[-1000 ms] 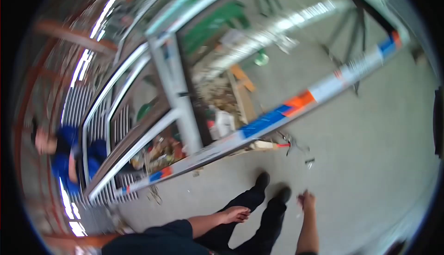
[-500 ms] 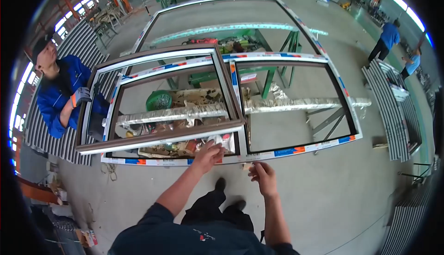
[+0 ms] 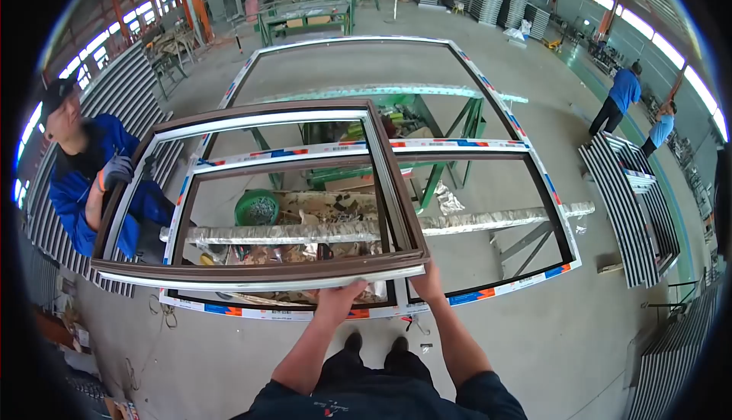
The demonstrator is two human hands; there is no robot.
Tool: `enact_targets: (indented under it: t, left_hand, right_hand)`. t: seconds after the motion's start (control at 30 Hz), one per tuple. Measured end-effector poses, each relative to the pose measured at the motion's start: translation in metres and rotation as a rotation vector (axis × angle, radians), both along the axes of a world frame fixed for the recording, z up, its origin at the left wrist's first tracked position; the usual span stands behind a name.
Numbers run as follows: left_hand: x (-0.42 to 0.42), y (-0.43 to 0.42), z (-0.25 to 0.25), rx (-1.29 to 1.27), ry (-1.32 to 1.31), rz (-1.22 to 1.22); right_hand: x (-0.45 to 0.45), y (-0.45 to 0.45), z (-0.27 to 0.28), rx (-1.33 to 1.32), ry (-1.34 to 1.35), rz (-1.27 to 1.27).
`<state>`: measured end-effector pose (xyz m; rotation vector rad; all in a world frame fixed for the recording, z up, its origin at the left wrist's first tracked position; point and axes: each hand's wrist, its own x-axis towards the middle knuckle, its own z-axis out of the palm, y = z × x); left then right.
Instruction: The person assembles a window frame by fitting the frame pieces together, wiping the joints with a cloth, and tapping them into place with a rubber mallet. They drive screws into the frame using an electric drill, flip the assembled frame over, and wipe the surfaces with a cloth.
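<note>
A brown and white sash frame point(image 3: 259, 269) is tilted above the left part of a large white window frame point(image 3: 560, 191) with blue and orange tape. My left hand point(image 3: 340, 300) grips the sash's near edge from below, its fingertips partly hidden. Around the sash's near right corner, my right hand point(image 3: 428, 281) is closed. A co-worker in blue point(image 3: 84, 168) holds the sash's left side with a gloved hand point(image 3: 117, 171). The large frame lies on wrapped support bars point(image 3: 488, 220).
Below the frames are a green bowl point(image 3: 257, 210) of small parts and a tray point(image 3: 335, 203) of scraps. Green trestles point(image 3: 431, 180) stand underneath. Two people point(image 3: 624, 92) are at the right near stacked profiles point(image 3: 629, 206). More profiles point(image 3: 114, 88) lie at the left.
Since the half-second-old frame, my right hand has moved up onto the sash's corner and my left hand has closed on its near edge. The sash's near side appears lower in view.
</note>
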<state>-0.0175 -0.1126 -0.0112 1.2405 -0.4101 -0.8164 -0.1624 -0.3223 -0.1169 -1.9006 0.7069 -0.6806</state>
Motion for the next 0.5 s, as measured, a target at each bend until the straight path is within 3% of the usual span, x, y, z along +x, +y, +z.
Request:
enact_targets:
  t: [0.1,0.17,0.23,0.3,0.37,0.43,0.5]
  left_hand:
    - [-0.011,0.013,0.082,0.029,-0.252,0.069]
    - [-0.009,0.015,0.097,-0.078,-0.311,0.111]
    - [-0.026,0.003,0.148,-0.076,-0.443,0.329]
    - [-0.022,-0.002,0.169,-0.322,-0.287,0.298]
    - [-0.020,-0.012,0.193,-0.555,-0.297,0.266]
    - [-0.052,-0.023,0.255,-0.537,-0.139,0.398]
    - [-0.045,-0.019,0.273,-0.509,-0.209,0.295]
  right_hand:
    - [0.048,-0.019,0.049,-0.097,-0.181,-0.058]
    - [0.077,-0.029,0.099,-0.212,-0.354,-0.130]
    - [0.093,-0.043,0.139,-0.445,-0.351,-0.242]
    - [0.080,-0.031,0.214,-0.323,-0.350,-0.250]
    - [0.089,-0.043,0.230,-0.435,-0.454,-0.292]
    - [0.095,-0.051,0.233,-0.632,-0.282,-0.364]
    - [0.086,-0.036,0.238,-0.640,-0.252,-0.374]
